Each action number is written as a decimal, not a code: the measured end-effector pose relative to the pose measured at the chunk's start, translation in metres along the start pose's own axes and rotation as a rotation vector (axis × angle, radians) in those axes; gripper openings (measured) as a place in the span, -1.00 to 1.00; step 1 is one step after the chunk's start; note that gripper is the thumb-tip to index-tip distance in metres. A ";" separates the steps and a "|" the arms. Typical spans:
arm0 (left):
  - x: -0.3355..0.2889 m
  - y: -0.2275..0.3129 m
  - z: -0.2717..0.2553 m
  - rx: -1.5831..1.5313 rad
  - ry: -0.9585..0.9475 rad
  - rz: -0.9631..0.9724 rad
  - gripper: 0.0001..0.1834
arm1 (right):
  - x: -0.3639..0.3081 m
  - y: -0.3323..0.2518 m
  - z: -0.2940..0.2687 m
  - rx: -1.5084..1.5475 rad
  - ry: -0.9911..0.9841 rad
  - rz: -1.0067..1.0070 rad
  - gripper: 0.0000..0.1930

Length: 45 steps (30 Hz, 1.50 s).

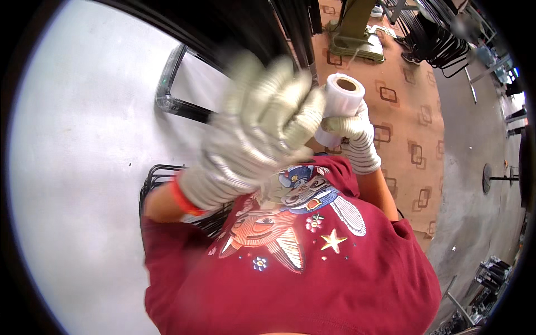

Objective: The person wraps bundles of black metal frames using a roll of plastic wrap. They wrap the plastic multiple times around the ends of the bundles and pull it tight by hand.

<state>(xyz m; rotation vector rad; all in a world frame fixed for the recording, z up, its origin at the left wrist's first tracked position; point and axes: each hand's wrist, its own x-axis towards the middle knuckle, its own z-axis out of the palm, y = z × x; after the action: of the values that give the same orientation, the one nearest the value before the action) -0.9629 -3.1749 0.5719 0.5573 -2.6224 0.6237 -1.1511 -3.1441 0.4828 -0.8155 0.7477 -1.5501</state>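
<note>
The step in hand appears to be readying or drawing from a roll of clear film (344,99), judging by how both gloved hands come together around it beside a black metal frame (192,111). The roll is in front of the person's chest, right of centre, tilted so that the open end of its brown core faces up toward the head. The right hand (353,133) has its grip wrapped around the roll's lower part, the thumb laid across the near side and the fingers mostly hidden behind. The left hand (262,120) is raised just left of the roll, nearer the camera, its fingers pointing upward and loosely bent, with the thumb side toward the roll. Blur and overlap hide its fingertips, so I cannot tell whether this grip is spread or pinching a film edge, nor whether it touches the roll. The left wrist, with a red band (187,195), angles up and inward from a bent elbow; the right forearm rises steeply. The next move probably calls for a steady right hold, with the left finding or keeping the film's free edge.
</note>
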 end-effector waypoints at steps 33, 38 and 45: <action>-0.002 -0.092 0.021 0.910 0.078 0.613 -0.62 | 0.231 0.108 0.065 -0.342 -0.704 0.280 -0.21; -0.080 -0.088 -0.024 0.079 0.333 -0.241 -0.70 | 0.207 0.093 0.084 -0.063 -0.839 0.582 -0.29; -0.184 -0.084 0.110 -1.466 1.058 -1.061 -0.60 | 0.187 0.091 0.113 -0.555 -0.828 0.232 -0.19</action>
<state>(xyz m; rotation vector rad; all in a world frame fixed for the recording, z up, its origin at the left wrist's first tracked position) -0.7982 -3.2456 0.4266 0.6508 -0.9482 -1.0009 -1.0227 -3.3429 0.4869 -1.5804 0.6085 -0.6706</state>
